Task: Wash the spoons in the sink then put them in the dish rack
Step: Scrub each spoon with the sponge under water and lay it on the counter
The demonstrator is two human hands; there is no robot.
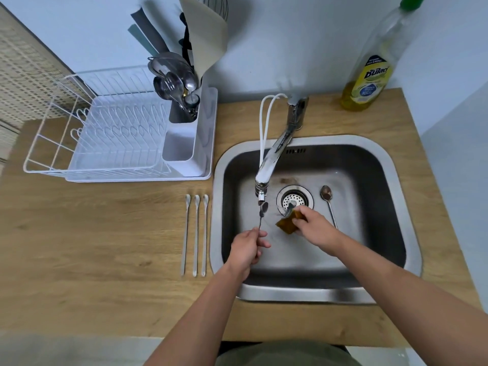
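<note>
Left hand (247, 249): you pinch a spoon (262, 213) by the handle, bowl under the tap (266, 169).
Right hand (315, 228): you grip a sponge (287, 223) over the sink (396, 170).
Second spoon (328, 204): on sink floor, right of the drain.
Counter spoons (196, 236): three, left of the sink.
Dish rack (113, 136): far left.

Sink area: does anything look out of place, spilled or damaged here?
Nothing stands out. Brownish stains mark the sink floor near the drain. One spoon lies inside, and three spoons lie neatly parallel on the counter.

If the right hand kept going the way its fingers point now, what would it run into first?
Probably the drain strainer. The right hand, gripping the sponge, points up-left toward it, with the sponge leading. Depth is unclear from above, so it may meet the sink floor first.
</note>
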